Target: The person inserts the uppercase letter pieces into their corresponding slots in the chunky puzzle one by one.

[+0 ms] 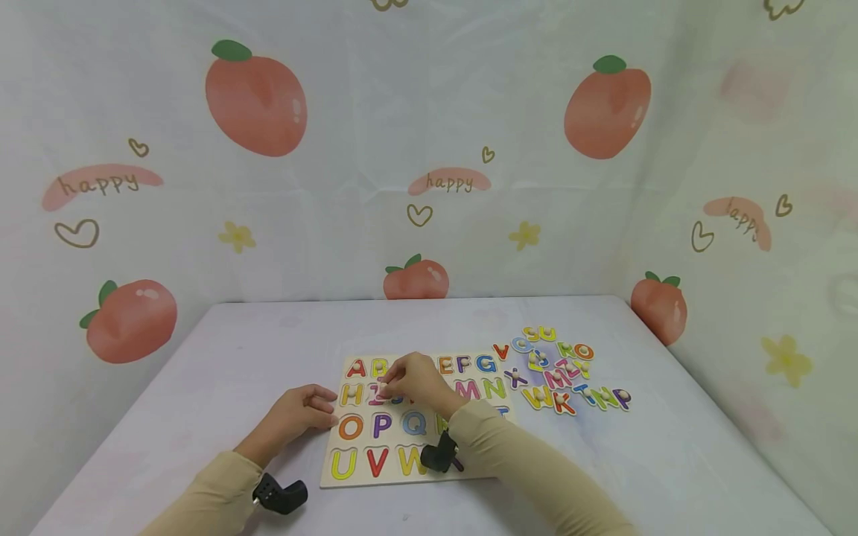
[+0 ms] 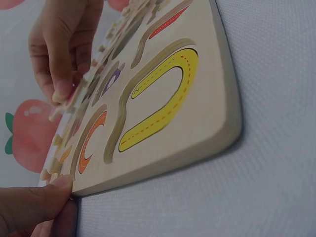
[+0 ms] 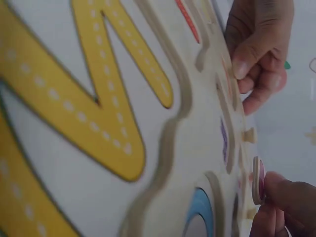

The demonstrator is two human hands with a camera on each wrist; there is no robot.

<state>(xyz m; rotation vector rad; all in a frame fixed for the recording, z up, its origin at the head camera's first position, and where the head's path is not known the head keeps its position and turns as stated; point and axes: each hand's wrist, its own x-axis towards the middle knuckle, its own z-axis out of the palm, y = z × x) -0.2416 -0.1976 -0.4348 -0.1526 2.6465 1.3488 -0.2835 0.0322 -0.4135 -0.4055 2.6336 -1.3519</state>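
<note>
A wooden alphabet puzzle board (image 1: 395, 476) lies on the table. My left hand (image 1: 302, 412) holds its left edge; in the left wrist view the thumb (image 2: 61, 183) presses the top corner, with a finger below. My right hand (image 1: 418, 378) reaches over the second row and pinches a small pink letter piece (image 3: 257, 182), seen nearly edge-on in the right wrist view. The piece is over the I place, near the H piece (image 1: 351, 395). Knobbed pieces such as A (image 1: 357, 368) and G (image 1: 485, 364) sit in the top row. My right hand and sleeve hide part of the board.
Several loose knobbed letters lie scattered right of the board, among them a red V (image 1: 500, 351), a yellow W (image 1: 537, 398), a red K (image 1: 564, 403) and a purple P (image 1: 623, 400). A white printed cloth (image 1: 348, 223) hangs behind the table.
</note>
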